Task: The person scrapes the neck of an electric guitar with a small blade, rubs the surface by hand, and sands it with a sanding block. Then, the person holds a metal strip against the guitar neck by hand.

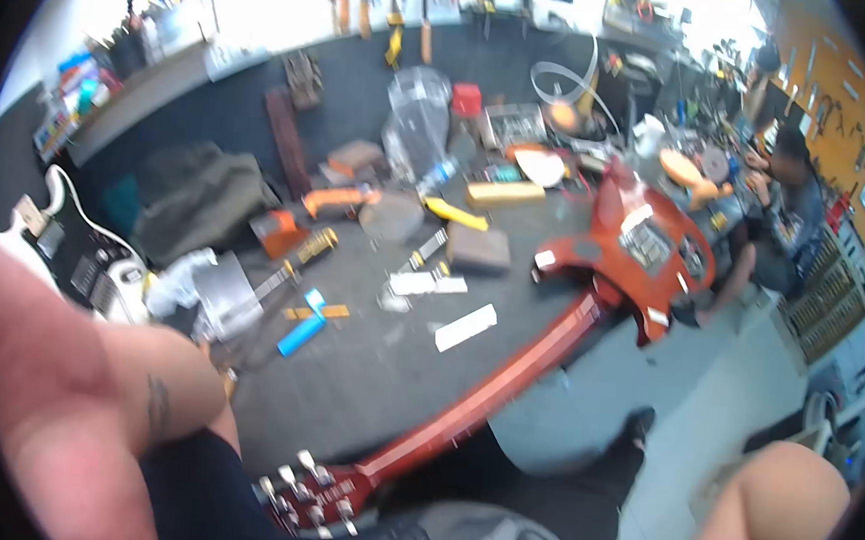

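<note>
A raised bare left arm (159,381), blurred and very near the camera, fills the lower left. On the right, a bent bare elbow (788,496) shows at the bottom. Neither my left hand nor my right hand can be seen, so what they hold or touch is hidden. Between the arms, a glossy red-brown electric guitar (505,385) lies diagonally, its body on the dark bench (386,367) at right and its headstock low near my torso.
A yellow-handled tool (456,215), a blue tool (301,335), white strips (467,328), a dark block (479,246) and plastic bags (225,291) lie on the bench. A white-and-black guitar (106,277) is at left. Another person (788,205) is at far right.
</note>
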